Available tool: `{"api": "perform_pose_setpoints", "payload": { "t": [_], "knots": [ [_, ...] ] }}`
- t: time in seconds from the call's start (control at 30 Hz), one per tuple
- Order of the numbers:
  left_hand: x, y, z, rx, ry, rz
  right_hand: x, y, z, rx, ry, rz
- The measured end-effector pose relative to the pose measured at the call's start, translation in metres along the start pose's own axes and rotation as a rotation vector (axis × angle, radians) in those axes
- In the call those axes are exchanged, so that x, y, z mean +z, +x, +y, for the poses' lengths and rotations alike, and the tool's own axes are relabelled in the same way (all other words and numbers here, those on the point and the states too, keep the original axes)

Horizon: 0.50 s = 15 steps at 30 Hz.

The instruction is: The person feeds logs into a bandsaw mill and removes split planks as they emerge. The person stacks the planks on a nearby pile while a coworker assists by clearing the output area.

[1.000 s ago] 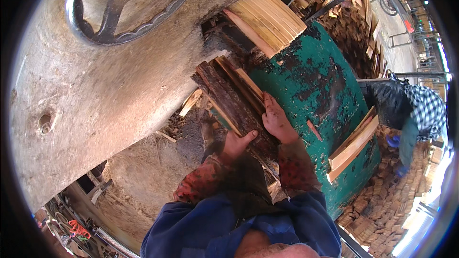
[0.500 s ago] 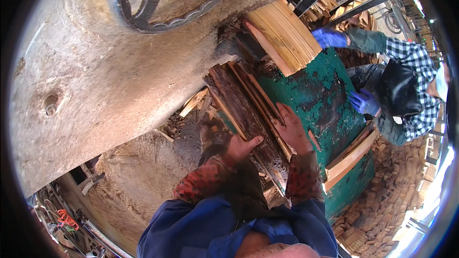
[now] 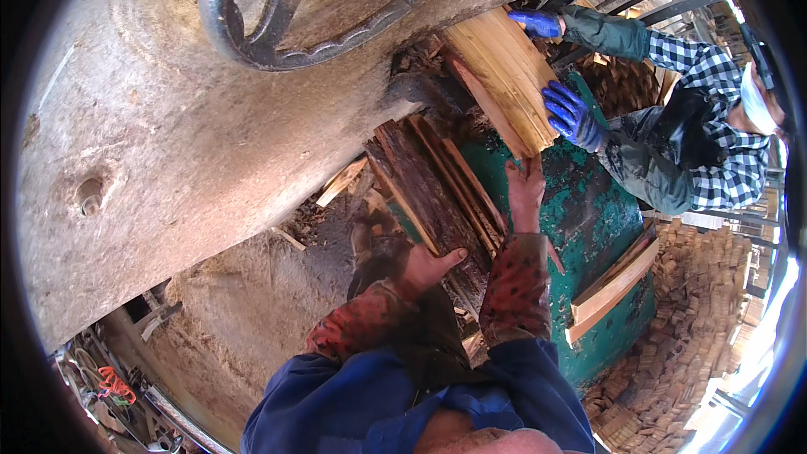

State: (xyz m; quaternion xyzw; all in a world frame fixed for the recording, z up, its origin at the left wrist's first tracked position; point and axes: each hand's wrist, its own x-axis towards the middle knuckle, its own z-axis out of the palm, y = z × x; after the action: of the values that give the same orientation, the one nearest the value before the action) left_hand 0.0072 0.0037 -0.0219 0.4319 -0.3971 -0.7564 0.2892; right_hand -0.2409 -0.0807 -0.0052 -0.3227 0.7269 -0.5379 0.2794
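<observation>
My left hand [image 3: 427, 267] is closed on the near left side of a bark-covered wood slab [image 3: 416, 193], its thumb over the top. Narrow strips [image 3: 458, 185] lie along that slab's right side. My right hand [image 3: 525, 189] is off the slab, raised at the near end of a pale plank bundle [image 3: 496, 76], fingers apart and slightly bent; whether they touch it is unclear. A green, scuffed metal surface [image 3: 588, 227] lies beneath.
A co-worker's blue-gloved hands [image 3: 572, 113] are on the pale bundle, from the right. A large handwheel [image 3: 370, 34] sits on the pitted machine body [image 3: 143, 160]. Loose planks [image 3: 614, 286] rest on the green surface. Stacked wood pieces [image 3: 681, 328] fill the lower right.
My right hand has left the dark slab and moved up to the pale bundle's near end. The co-worker has leaned in and placed both gloved hands on that bundle.
</observation>
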Motion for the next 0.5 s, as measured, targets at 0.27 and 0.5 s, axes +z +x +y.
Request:
{"api": "perform_pose_setpoints", "payload": {
  "t": [0.27,0.5],
  "knots": [
    [-0.005,0.003,-0.011,-0.175,-0.067,-0.102,-0.019,-0.032,-0.023,-0.136,-0.715,0.167],
    [-0.003,0.001,-0.005,-0.020,0.065,-0.040,0.058,0.007,-0.081,-0.295,-0.413,-0.170]
  ]
}}
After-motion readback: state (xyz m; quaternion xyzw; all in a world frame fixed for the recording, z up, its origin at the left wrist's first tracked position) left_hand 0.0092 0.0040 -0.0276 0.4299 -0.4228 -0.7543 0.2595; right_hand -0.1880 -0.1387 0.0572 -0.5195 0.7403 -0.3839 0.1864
